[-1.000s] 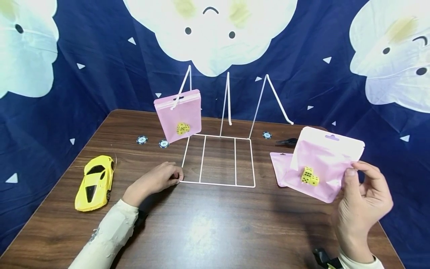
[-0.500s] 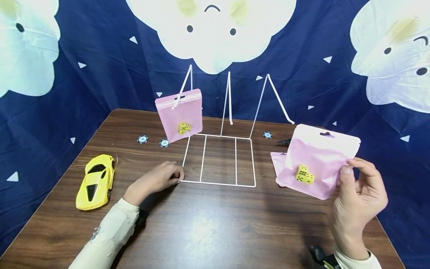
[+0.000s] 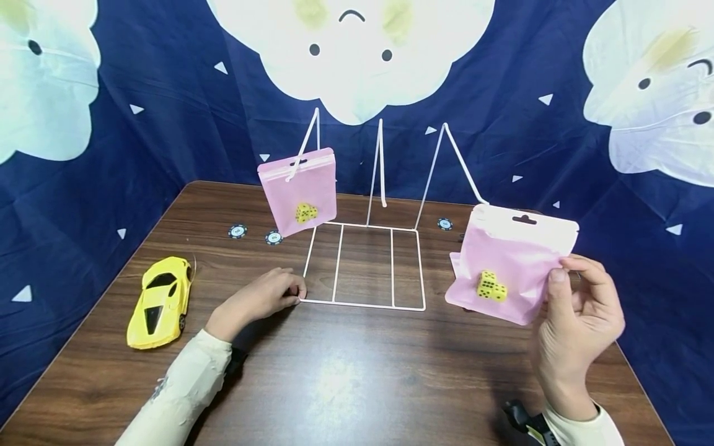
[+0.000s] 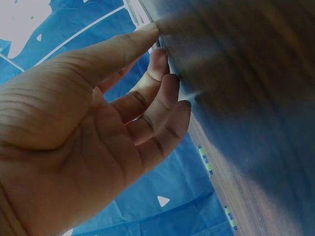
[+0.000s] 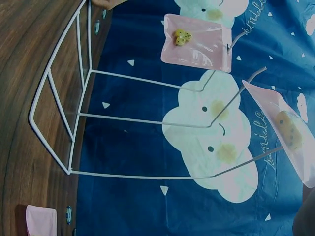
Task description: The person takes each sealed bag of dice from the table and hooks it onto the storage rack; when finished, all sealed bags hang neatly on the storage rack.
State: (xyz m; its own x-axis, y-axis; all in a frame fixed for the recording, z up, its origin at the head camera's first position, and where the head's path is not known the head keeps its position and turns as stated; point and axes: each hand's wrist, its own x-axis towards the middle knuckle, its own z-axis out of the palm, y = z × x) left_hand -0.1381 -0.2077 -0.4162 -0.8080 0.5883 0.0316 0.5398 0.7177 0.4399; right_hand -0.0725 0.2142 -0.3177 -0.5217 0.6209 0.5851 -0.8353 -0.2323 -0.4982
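Note:
My right hand (image 3: 580, 328) pinches the right edge of a pink zip pouch (image 3: 515, 248) between thumb and fingers, raised above the table's right side. Yellow dice (image 3: 491, 287) show through its clear front, and a hang hole is in its top. A white wire display rack (image 3: 393, 306) with three bent arms stands mid-table. On its left arm hangs another pink pouch (image 3: 281, 192) holding yellow dice. My left hand (image 3: 264, 294) holds the rack's front left corner between thumb and curled fingers. In the right wrist view the held pouch (image 5: 268, 98) is near the rack's arm tips.
A third pink pouch (image 3: 455, 263) lies on the table, mostly hidden behind the held one. To the left sits a yellow toy car (image 3: 158, 303). Poker chips (image 3: 237, 231) lie around the rack's back. A dark blue cloud-print cloth (image 3: 184, 124) hangs behind the table.
My right hand has carried the pouch left and slightly up, closer to the rack's right arm. The left hand stays at the rack's corner.

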